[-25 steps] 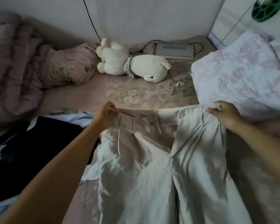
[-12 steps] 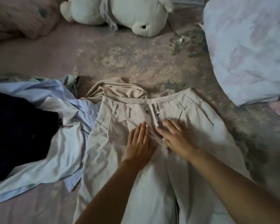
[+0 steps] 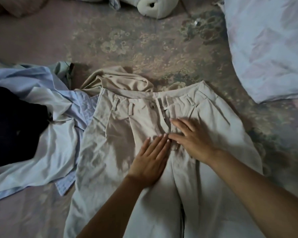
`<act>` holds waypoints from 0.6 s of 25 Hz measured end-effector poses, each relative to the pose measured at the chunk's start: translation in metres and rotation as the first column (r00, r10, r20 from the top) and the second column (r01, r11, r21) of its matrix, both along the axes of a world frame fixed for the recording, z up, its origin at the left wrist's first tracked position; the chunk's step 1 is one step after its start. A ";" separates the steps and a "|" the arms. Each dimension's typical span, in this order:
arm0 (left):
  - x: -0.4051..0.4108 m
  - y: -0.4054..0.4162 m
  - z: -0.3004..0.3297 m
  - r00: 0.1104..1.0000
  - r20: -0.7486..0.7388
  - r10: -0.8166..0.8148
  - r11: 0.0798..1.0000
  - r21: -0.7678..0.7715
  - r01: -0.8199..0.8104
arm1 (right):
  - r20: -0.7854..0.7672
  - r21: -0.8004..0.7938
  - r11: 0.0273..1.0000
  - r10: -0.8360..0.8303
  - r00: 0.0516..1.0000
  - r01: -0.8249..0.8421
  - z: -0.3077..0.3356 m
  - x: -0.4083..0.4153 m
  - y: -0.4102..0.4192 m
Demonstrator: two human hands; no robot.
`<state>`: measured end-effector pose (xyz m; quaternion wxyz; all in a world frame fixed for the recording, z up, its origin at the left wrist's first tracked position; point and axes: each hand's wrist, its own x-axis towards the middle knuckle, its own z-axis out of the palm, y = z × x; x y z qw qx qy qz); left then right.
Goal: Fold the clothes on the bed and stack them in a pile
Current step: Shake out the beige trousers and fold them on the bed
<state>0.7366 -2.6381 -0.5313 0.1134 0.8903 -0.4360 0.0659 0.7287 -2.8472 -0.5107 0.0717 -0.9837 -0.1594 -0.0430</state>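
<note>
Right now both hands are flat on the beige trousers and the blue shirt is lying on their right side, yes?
Not quite. In the head view both hands, left and right, do lie flat on the trousers, but the blue shirt lies on their left side, not the right.

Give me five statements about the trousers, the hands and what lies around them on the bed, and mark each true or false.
1. Both hands lie flat on the beige trousers. True: the left hand and right hand rest open on them.
2. The trousers are already folded in half. False: they lie spread out, both legs side by side.
3. A light blue shirt lies left of the trousers. True.
4. The right hand grips the waistband. False: it rests below the waistband, near the fly.
5. The soft toy sits on the trousers. False: it lies apart, at the far edge of the view.
</note>
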 end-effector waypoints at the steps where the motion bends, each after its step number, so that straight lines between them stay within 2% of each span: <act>1: -0.004 -0.001 -0.001 1.000 -0.018 -0.017 1.000 -0.020 0.017 | 0.027 -0.048 0.998 0.041 0.999 -0.039 0.004 0.000 -0.002; 3: -0.008 -0.001 -0.004 0.999 -0.032 0.023 0.998 -0.061 -0.025 | 0.101 -0.142 0.982 0.139 0.985 -0.124 0.009 -0.002 -0.009; 6: -0.008 -0.002 -0.007 0.999 -0.039 0.038 0.992 -0.117 -0.043 | 0.271 -0.298 0.929 0.304 0.913 -0.221 0.010 -0.015 -0.022; 8: -0.008 -0.002 -0.010 1.000 -0.020 0.007 0.993 -0.115 -0.009 | 0.362 -0.289 0.935 0.307 0.880 -0.207 0.013 -0.027 -0.022; 10: -0.008 -0.001 -0.013 1.000 -0.011 -0.014 0.995 -0.100 0.013 | 0.371 -0.224 0.956 0.263 0.890 -0.189 0.015 -0.035 -0.017; 12: -0.008 -0.001 -0.015 0.999 -0.005 -0.033 0.995 -0.098 0.032 | 0.320 -0.089 0.987 0.155 0.935 -0.133 0.016 -0.034 -0.009; 15: -0.007 0.001 -0.016 0.998 0.016 -0.066 0.992 -0.102 0.067 | 0.115 0.182 0.983 -0.045 0.992 0.024 0.018 -0.021 0.005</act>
